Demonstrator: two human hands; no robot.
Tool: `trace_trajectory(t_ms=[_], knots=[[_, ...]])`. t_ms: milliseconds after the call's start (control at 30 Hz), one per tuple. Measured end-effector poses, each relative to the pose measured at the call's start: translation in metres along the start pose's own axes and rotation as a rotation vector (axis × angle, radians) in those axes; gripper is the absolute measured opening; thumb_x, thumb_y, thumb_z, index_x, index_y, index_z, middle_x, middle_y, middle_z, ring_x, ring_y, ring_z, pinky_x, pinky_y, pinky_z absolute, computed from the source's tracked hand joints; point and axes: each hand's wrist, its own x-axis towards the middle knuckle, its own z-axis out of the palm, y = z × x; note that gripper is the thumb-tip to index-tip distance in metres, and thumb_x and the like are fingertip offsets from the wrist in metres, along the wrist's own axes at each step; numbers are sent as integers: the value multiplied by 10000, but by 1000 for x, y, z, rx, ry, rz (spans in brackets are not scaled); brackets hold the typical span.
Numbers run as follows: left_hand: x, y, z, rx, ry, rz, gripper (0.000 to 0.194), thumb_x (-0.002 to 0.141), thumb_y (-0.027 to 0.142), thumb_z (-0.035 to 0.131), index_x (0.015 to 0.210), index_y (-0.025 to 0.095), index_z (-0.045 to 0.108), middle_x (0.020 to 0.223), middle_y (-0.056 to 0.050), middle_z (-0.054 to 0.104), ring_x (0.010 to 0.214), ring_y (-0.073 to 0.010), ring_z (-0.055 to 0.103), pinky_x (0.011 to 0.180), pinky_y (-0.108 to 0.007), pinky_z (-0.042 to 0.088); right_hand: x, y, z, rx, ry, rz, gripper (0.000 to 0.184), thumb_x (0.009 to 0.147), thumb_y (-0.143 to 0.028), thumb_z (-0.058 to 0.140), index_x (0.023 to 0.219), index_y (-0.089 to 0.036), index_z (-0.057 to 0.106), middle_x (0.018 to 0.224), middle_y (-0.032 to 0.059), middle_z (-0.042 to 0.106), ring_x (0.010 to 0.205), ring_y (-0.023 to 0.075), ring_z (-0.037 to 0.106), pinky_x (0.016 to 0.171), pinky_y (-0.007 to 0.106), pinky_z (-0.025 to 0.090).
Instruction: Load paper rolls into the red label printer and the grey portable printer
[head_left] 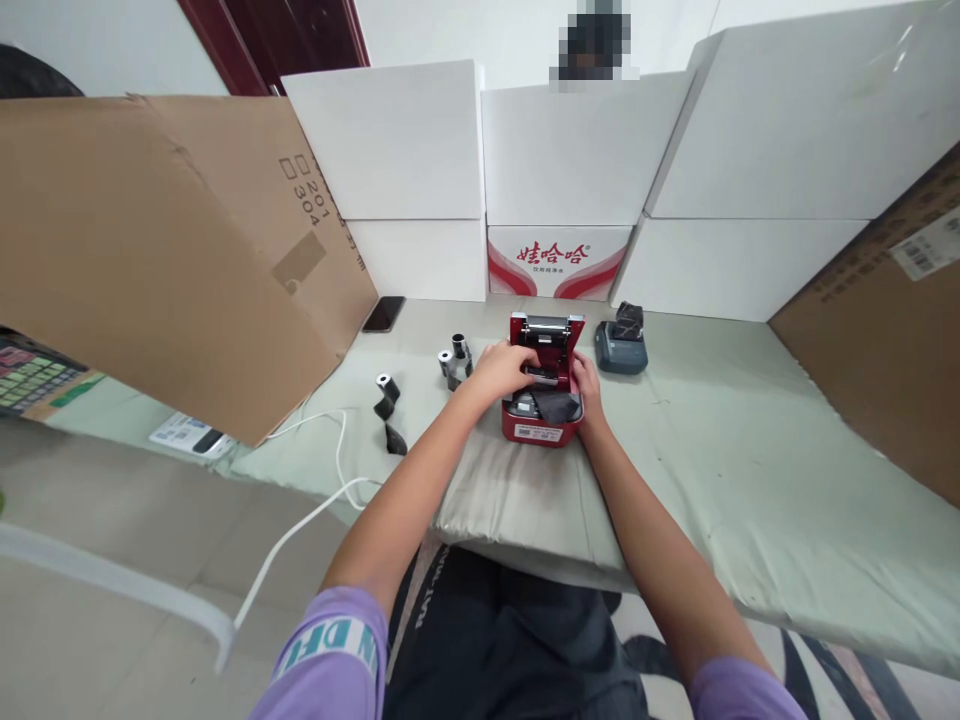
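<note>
In front of me a small red printer [540, 430] stands on the cloth with its lid [556, 345] raised. A black ribbon [559, 406] lies over its front compartment. My left hand [501, 370] reaches in from the left, with its fingers closed on a small dark roll [541, 376] inside the printer. My right hand [588, 386] grips the printer's right side, partly hidden behind it. Several ribbon rolls [457, 362] stand together left of my left hand. Farther left lies another roll [388, 384] with black ribbon trailing off it.
A dark blue device [622, 350] with black ribbon on top sits right of the printer. A phone [384, 314] lies at the back left. White boxes [409, 140] line the back; cardboard [187, 230] flanks the left. A white cable [341, 450] hangs over the front edge.
</note>
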Motion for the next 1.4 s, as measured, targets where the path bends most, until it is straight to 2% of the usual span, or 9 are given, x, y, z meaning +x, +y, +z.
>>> trace_trajectory(t_ms=[100, 233, 367, 567, 800, 933, 1100, 1233, 1400], knots=[[0, 2, -2, 50, -23, 6, 49, 708, 265, 790, 756, 272, 798, 801, -61, 751, 1029, -312, 581, 1059, -445, 360, -1, 1, 0, 20, -3, 11, 546, 779, -650, 643, 1135, -236, 647, 1262, 81, 684, 1237, 278, 595, 1110, 465, 450], [-27, 13, -11, -87, -38, 76, 285, 913, 473, 592, 902, 298, 816, 941, -55, 773, 1068, -290, 586, 1082, -450, 325, 2, 2, 0, 64, -35, 18, 563, 800, -614, 643, 1216, -235, 621, 1318, 80, 667, 1254, 268, 602, 1138, 466, 430], [-68, 23, -13, -194, 0, 237, 529, 671, 513, 861, 1160, 335, 762, 1200, -59, 744, 1175, -317, 553, 1089, -440, 304, 11, -4, 1, 68, -101, -46, 623, 817, -608, 630, 1335, -265, 583, 1447, 61, 599, 1369, 246, 529, 1168, 421, 409], [-96, 27, 6, -332, 201, 195, 135, 873, 342, 702, 954, 340, 810, 1019, -51, 783, 1057, -288, 589, 1098, -477, 234, 16, -15, 2, 145, -160, -76, 629, 830, -618, 625, 1386, -330, 561, 1511, 6, 550, 1393, 226, 510, 1155, 419, 420], [-111, 22, 17, -395, 260, 173, 157, 859, 374, 717, 985, 346, 805, 1027, -48, 786, 1042, -286, 610, 1097, -467, 276, 8, -26, -7, 128, -124, -64, 319, 845, -578, 572, 888, -272, 652, 1282, 29, 664, 1220, 268, 599, 1029, 439, 478], [-114, 22, 22, -449, 274, 129, 153, 816, 364, 768, 961, 341, 810, 1017, -54, 777, 1063, -291, 598, 1111, -462, 281, 5, -26, -9, 48, -159, -114, 180, 716, -372, 695, 791, -239, 600, 1309, 50, 642, 1271, 300, 550, 1095, 454, 408], [-110, 20, 26, -517, 421, 113, 218, 872, 354, 703, 1070, 313, 785, 1118, -70, 734, 1126, -283, 563, 1136, -426, 289, 5, -22, -8, 85, -154, 11, 515, 619, -261, 648, 1133, -298, 620, 1358, 44, 630, 1263, 296, 560, 1043, 428, 461], [-86, 8, 30, -720, 603, -141, 295, 902, 353, 651, 1179, 273, 717, 1258, -73, 666, 1171, -242, 565, 1075, -360, 384, 8, -21, -9, 76, -187, 67, 660, 585, -250, 634, 1239, -322, 588, 1389, 36, 616, 1210, 281, 586, 1001, 425, 500], [-57, -4, 38, -1010, 457, -375, 421, 783, 244, 711, 1204, 232, 687, 1269, -70, 669, 1187, -226, 601, 1037, -332, 445, 8, -23, -9, 90, -207, 85, 680, 579, -243, 621, 1254, -326, 586, 1342, 19, 643, 1204, 273, 589, 1025, 439, 502]])
